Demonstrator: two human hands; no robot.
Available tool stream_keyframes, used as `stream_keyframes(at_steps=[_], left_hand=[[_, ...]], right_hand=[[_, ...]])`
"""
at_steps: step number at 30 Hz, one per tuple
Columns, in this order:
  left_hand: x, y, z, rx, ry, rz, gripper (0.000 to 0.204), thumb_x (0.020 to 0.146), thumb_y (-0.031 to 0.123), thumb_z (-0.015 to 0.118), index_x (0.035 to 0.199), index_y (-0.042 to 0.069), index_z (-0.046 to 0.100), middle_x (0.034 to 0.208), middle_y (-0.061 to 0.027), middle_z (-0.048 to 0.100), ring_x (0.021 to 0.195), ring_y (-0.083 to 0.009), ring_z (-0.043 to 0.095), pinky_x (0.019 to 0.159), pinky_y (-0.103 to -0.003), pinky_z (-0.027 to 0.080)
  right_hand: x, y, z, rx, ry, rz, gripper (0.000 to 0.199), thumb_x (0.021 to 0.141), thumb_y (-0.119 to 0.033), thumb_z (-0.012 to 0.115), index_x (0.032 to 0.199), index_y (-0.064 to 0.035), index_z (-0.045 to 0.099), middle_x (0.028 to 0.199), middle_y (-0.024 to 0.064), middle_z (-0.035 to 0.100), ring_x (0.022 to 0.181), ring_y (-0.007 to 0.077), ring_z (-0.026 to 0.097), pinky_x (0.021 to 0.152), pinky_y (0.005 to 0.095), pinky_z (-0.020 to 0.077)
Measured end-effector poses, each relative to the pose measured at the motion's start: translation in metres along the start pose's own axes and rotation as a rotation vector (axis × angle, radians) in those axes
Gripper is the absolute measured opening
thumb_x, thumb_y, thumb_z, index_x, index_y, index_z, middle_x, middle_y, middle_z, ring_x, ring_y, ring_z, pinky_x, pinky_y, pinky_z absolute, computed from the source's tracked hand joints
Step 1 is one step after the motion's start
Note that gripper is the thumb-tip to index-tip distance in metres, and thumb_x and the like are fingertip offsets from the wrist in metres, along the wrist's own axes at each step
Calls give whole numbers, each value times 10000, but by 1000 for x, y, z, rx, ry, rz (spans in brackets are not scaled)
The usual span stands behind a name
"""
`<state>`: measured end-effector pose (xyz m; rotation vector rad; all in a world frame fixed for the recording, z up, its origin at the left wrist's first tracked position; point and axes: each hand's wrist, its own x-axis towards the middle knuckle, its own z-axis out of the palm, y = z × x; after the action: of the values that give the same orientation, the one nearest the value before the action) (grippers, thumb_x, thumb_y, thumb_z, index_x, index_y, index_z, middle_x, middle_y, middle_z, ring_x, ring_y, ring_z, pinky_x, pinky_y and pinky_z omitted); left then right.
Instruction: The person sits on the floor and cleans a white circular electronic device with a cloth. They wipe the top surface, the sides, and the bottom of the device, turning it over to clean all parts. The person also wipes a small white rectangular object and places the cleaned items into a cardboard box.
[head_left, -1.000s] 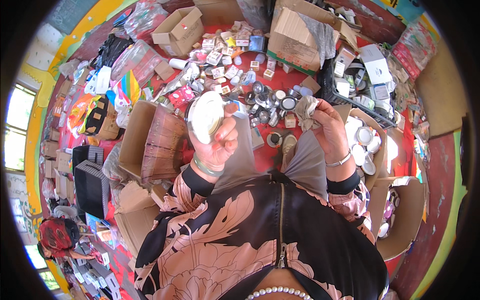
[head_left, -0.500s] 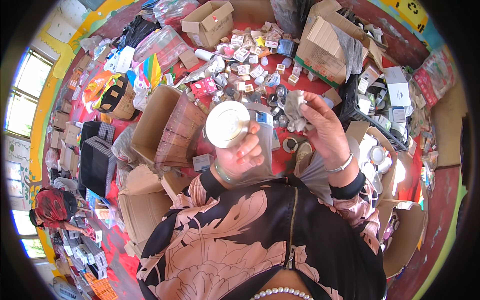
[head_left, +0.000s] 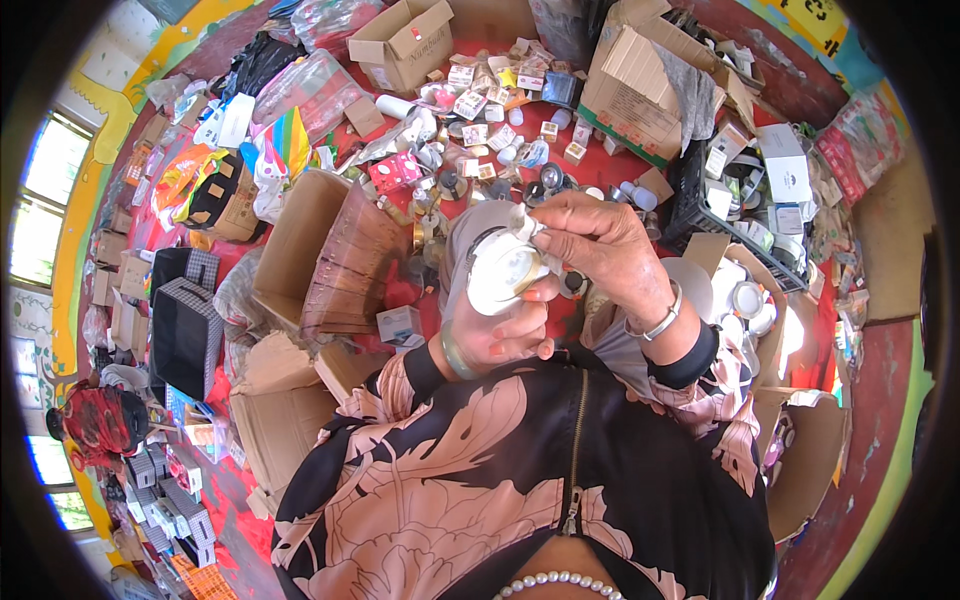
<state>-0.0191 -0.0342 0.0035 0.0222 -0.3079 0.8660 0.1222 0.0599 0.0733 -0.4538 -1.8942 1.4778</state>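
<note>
My left hand (head_left: pixel 497 334) has its fingers wrapped round the edge of a round white disc (head_left: pixel 500 274) with a raised centre, which looks like a light fitting. At the disc's upper right edge, my right hand (head_left: pixel 608 250) pinches a crumpled greyish-white rag (head_left: pixel 523 224). The rag's lower end meets the disc, and much of it is hidden by my right fingers. Below both hands, several dark and silver round fittings (head_left: pixel 550 178) lie on the red floor.
Small white boxes (head_left: pixel 470 104) are scattered ahead. An open cardboard box (head_left: pixel 305 235) stands at left. On the right are a black crate (head_left: pixel 690 205) of boxed goods and a carton holding white round fittings (head_left: pixel 747 300). A person in red and black (head_left: pixel 100 420) is at far left.
My right hand has moved left and brought the rag from apart to the disc's edge. My left hand and the disc have shifted slightly lower and right, the disc tilting.
</note>
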Motion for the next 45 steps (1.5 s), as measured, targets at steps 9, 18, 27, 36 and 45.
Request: stream_keyframes(at_steps=[9, 18, 27, 36, 45], left_hand=[[-1, -10, -20, 39, 90, -43, 650, 848, 631, 363, 1040, 31, 519, 626, -57, 446, 389, -195, 416, 829, -492, 437], [6, -6, -7, 88, 45, -24, 494, 909, 495, 371, 1007, 14, 422, 527, -37, 405, 351, -162, 424, 755, -405, 475], [3, 29, 16, 835, 535, 189, 781, 902, 622, 278, 1359, -10, 316, 1257, -168, 506, 1166, -265, 508, 896, -440, 472], [29, 9, 18, 740, 489, 378, 446, 945, 358, 455, 1275, 59, 422, 1247, -97, 507, 1127, -235, 528, 962, -417, 430], [36, -1, 12, 676, 471, 556, 436, 950, 349, 422, 1265, 50, 453, 1224, -74, 541, 1140, -204, 516, 974, -402, 403]], right_hand=[[12, -28, -8, -560, -348, -569, 197, 738, -46, 657, 934, -17, 656, 888, 123, 615, 803, 276, 594, 699, 329, 484], [-16, 15, -14, 65, -11, 115, 158, 815, -27, 642, 963, 24, 626, 869, 35, 612, 765, 81, 544, 689, 227, 461], [-7, -9, -47, -192, -37, 211, 155, 821, -26, 604, 957, 45, 579, 786, -5, 581, 722, 29, 501, 604, 197, 419], [-4, 1, -42, -289, 47, 81, 220, 771, -37, 634, 986, 9, 623, 839, 159, 638, 759, 240, 623, 726, 330, 484], [-29, 32, -13, -880, 349, -378, 447, 744, 23, 599, 1185, -5, 535, 1270, 211, 491, 1206, 391, 453, 1024, 462, 332]])
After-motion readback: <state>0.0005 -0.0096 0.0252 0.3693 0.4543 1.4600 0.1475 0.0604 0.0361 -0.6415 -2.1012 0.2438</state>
